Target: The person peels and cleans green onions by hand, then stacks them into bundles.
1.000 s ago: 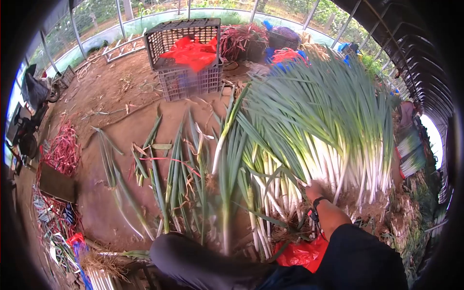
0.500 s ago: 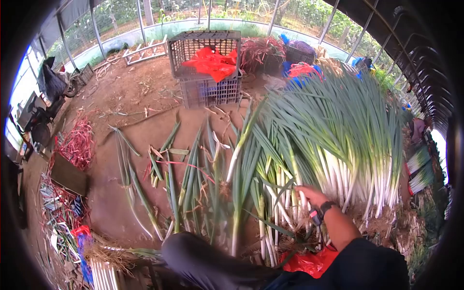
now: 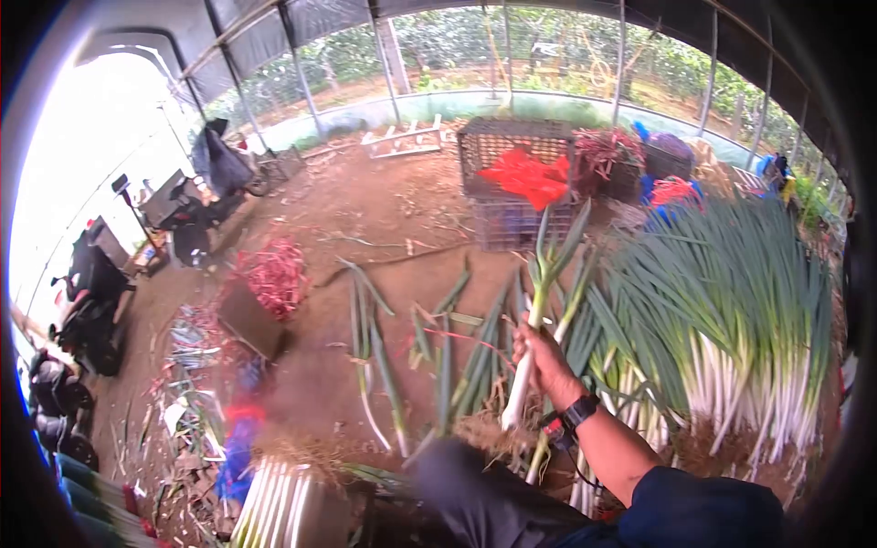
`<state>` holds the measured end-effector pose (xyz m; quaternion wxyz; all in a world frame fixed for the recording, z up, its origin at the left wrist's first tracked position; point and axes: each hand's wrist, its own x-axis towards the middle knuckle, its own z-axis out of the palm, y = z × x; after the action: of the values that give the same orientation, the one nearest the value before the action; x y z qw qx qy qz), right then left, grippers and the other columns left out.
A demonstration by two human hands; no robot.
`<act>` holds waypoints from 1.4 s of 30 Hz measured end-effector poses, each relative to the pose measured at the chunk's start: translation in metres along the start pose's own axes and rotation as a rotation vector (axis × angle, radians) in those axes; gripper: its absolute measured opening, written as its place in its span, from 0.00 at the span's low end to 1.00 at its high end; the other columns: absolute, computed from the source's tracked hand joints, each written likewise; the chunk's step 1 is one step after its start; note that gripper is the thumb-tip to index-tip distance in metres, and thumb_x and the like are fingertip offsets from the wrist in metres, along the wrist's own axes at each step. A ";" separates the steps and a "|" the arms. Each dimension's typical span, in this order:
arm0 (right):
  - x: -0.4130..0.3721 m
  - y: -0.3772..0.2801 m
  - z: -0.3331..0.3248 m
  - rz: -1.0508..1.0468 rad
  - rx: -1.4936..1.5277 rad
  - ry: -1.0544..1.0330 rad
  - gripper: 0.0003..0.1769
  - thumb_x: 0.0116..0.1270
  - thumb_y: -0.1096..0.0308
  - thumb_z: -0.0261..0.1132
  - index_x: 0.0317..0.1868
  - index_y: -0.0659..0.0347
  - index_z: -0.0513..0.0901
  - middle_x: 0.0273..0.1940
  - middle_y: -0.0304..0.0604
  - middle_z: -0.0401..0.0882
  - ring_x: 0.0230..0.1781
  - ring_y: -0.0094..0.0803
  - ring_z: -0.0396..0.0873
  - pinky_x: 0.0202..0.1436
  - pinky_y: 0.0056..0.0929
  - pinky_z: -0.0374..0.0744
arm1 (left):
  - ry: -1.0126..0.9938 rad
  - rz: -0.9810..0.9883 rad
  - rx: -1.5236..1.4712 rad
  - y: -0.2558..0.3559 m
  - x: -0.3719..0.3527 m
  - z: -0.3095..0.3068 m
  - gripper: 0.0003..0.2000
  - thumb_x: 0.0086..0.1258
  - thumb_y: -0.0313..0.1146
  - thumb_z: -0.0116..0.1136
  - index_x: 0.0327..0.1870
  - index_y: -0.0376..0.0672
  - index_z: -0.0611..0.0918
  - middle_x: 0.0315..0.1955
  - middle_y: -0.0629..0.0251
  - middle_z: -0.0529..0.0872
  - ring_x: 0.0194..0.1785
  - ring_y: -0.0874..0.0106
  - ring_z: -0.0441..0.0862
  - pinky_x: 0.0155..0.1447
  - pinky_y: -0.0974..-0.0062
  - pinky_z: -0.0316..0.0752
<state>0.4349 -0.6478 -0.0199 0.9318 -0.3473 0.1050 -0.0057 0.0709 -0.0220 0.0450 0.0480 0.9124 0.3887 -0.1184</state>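
My right hand is closed around a thick green onion, held upright at a slant above the ground, white root end down and green leaves up. A dark watch is on that wrist, with a small red and black object beside it that I cannot name. To the right stands a large pile of green onions, leaves leaning toward the back. A few loose green onions lie left of the hand. My left hand is out of view.
Stacked black crates with a red plastic bag stand behind. A bundle of trimmed white stalks lies at the lower left, near a board and red ties. Scooters are parked far left.
The view has swung left. My right hand has lifted a green onion from beside the pile and brought it left, up off the ground.
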 end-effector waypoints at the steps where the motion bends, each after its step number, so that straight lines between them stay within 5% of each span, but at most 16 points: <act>1: -0.013 0.008 0.034 0.032 -0.045 -0.016 0.24 0.73 0.65 0.71 0.64 0.52 0.72 0.38 0.36 0.78 0.29 0.25 0.77 0.29 0.27 0.80 | 0.018 0.020 0.000 -0.002 -0.004 -0.009 0.31 0.84 0.53 0.46 0.75 0.36 0.72 0.71 0.53 0.77 0.76 0.63 0.70 0.80 0.63 0.62; 5: -0.067 0.057 0.130 0.118 -0.110 -0.219 0.22 0.75 0.62 0.70 0.64 0.54 0.73 0.34 0.37 0.78 0.25 0.27 0.80 0.28 0.29 0.82 | 0.007 0.323 -0.407 0.058 -0.032 -0.042 0.29 0.85 0.51 0.46 0.75 0.36 0.73 0.70 0.53 0.78 0.75 0.64 0.71 0.79 0.64 0.62; 7: -0.097 0.096 0.158 0.105 -0.152 -0.366 0.21 0.76 0.59 0.69 0.63 0.55 0.74 0.32 0.38 0.80 0.25 0.28 0.82 0.29 0.31 0.84 | -0.352 0.530 -0.907 0.130 -0.069 -0.053 0.28 0.86 0.50 0.46 0.74 0.36 0.74 0.70 0.54 0.78 0.75 0.65 0.71 0.79 0.64 0.62; 8: -0.112 0.115 0.170 0.129 -0.177 -0.405 0.20 0.77 0.56 0.69 0.60 0.57 0.75 0.32 0.38 0.81 0.25 0.28 0.83 0.29 0.31 0.84 | -0.534 0.594 -1.087 0.167 -0.089 -0.058 0.38 0.76 0.54 0.62 0.78 0.36 0.68 0.73 0.50 0.75 0.77 0.58 0.70 0.78 0.58 0.65; 11: -0.161 0.149 0.197 0.165 -0.325 -0.519 0.16 0.79 0.54 0.66 0.54 0.56 0.77 0.29 0.39 0.82 0.25 0.29 0.84 0.30 0.31 0.84 | -0.735 0.665 -0.977 0.240 -0.133 -0.060 0.33 0.81 0.47 0.61 0.78 0.37 0.67 0.60 0.59 0.83 0.62 0.71 0.79 0.65 0.69 0.75; 14: -0.157 0.175 0.186 0.335 -0.364 -0.396 0.16 0.77 0.54 0.68 0.44 0.59 0.79 0.24 0.37 0.82 0.21 0.31 0.84 0.26 0.32 0.83 | -0.507 0.639 -0.949 0.244 -0.146 -0.025 0.22 0.82 0.42 0.59 0.67 0.36 0.75 0.50 0.60 0.85 0.52 0.74 0.82 0.59 0.71 0.78; 19: -0.084 0.180 0.184 0.288 -0.249 -0.102 0.25 0.74 0.40 0.67 0.45 0.56 0.80 0.26 0.41 0.81 0.20 0.29 0.80 0.23 0.30 0.81 | -0.583 0.623 -0.958 0.226 -0.176 -0.009 0.21 0.83 0.43 0.58 0.65 0.36 0.75 0.43 0.62 0.86 0.44 0.75 0.83 0.53 0.71 0.79; 22: -0.078 0.172 0.184 0.443 -0.191 -0.161 0.25 0.79 0.41 0.61 0.53 0.57 0.78 0.33 0.41 0.84 0.25 0.28 0.83 0.27 0.29 0.83 | -0.606 0.568 -0.983 0.217 -0.180 -0.008 0.21 0.84 0.44 0.56 0.65 0.37 0.75 0.37 0.64 0.84 0.36 0.76 0.82 0.45 0.73 0.79; 25: -0.126 0.178 0.181 0.312 -0.348 -0.397 0.21 0.81 0.51 0.61 0.60 0.60 0.77 0.47 0.42 0.86 0.31 0.27 0.85 0.34 0.27 0.86 | -0.781 0.493 -1.158 0.218 -0.168 -0.012 0.20 0.84 0.44 0.56 0.64 0.38 0.75 0.35 0.65 0.83 0.35 0.76 0.81 0.42 0.74 0.77; 27: -0.169 0.177 0.170 0.526 -0.311 -0.581 0.21 0.81 0.59 0.62 0.66 0.61 0.73 0.53 0.43 0.86 0.38 0.30 0.88 0.40 0.30 0.88 | -0.910 0.408 -1.277 0.216 -0.168 -0.014 0.20 0.83 0.44 0.56 0.64 0.38 0.75 0.34 0.66 0.82 0.34 0.76 0.80 0.40 0.75 0.76; 32: -0.216 0.167 0.156 0.494 -0.406 -0.881 0.20 0.82 0.57 0.62 0.64 0.61 0.74 0.48 0.46 0.87 0.41 0.28 0.86 0.46 0.29 0.86 | -0.869 0.180 -1.405 0.204 -0.166 -0.012 0.20 0.83 0.44 0.56 0.66 0.41 0.77 0.40 0.72 0.79 0.43 0.79 0.75 0.46 0.79 0.70; 34: -0.205 0.178 0.148 0.487 -0.467 -0.889 0.22 0.82 0.56 0.62 0.67 0.60 0.71 0.50 0.46 0.86 0.45 0.31 0.87 0.51 0.34 0.87 | -0.849 0.324 -1.420 0.201 -0.162 0.000 0.19 0.84 0.45 0.55 0.65 0.42 0.75 0.35 0.68 0.81 0.34 0.79 0.78 0.34 0.81 0.76; 38: -0.157 0.227 0.138 0.400 -0.397 -0.408 0.23 0.85 0.46 0.54 0.54 0.58 0.80 0.37 0.41 0.87 0.36 0.24 0.85 0.42 0.29 0.84 | -0.881 0.342 -1.422 0.215 -0.179 -0.024 0.20 0.84 0.46 0.54 0.67 0.42 0.74 0.33 0.69 0.79 0.33 0.80 0.77 0.33 0.81 0.76; 39: -0.156 0.204 0.154 0.463 -0.339 -0.397 0.25 0.84 0.43 0.54 0.55 0.58 0.80 0.38 0.42 0.87 0.32 0.27 0.85 0.36 0.28 0.84 | -0.847 0.253 -1.364 0.219 -0.189 -0.030 0.20 0.83 0.48 0.57 0.63 0.42 0.77 0.36 0.72 0.78 0.40 0.80 0.74 0.46 0.77 0.72; 40: -0.158 0.183 0.174 0.535 -0.337 -0.333 0.25 0.84 0.43 0.52 0.58 0.56 0.78 0.38 0.43 0.87 0.30 0.29 0.85 0.30 0.29 0.84 | -0.956 0.287 -1.376 0.214 -0.186 -0.022 0.18 0.84 0.48 0.56 0.58 0.42 0.77 0.33 0.70 0.78 0.35 0.79 0.75 0.38 0.77 0.74; 42: -0.148 0.180 0.174 0.563 -0.353 -0.429 0.21 0.84 0.49 0.56 0.64 0.55 0.73 0.42 0.43 0.86 0.31 0.28 0.85 0.28 0.30 0.85 | -0.918 0.325 -1.386 0.216 -0.187 -0.010 0.22 0.85 0.45 0.54 0.71 0.43 0.73 0.32 0.71 0.76 0.32 0.80 0.76 0.34 0.79 0.74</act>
<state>0.3141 -0.3864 0.0198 0.8236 -0.4532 -0.0014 0.3411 0.1032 -0.3007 0.1012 0.7660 0.5827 0.1795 -0.2038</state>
